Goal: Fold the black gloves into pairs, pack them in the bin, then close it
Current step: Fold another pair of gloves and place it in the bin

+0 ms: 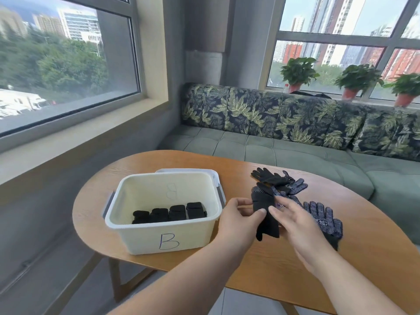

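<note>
A cream plastic bin (145,237) marked "B" stands on the wooden table with several folded black glove pairs (170,213) lined up along its near wall. Its lid (216,176) lies behind and under it. My left hand (238,218) pinches a black glove (266,214) just right of the bin, the glove hanging down from thumb and fingers. My right hand (288,220) touches the same glove from the right with its fingers fairly straight. Loose black and dotted gloves (279,183) lie in a pile beyond my hands, and another dotted glove (327,220) lies under my right hand.
The rounded wooden table (261,264) ends close in front of me. A green sofa (284,148) with leaf-print cushions runs behind it. Potted plants (297,72) stand on the window sill at the back right.
</note>
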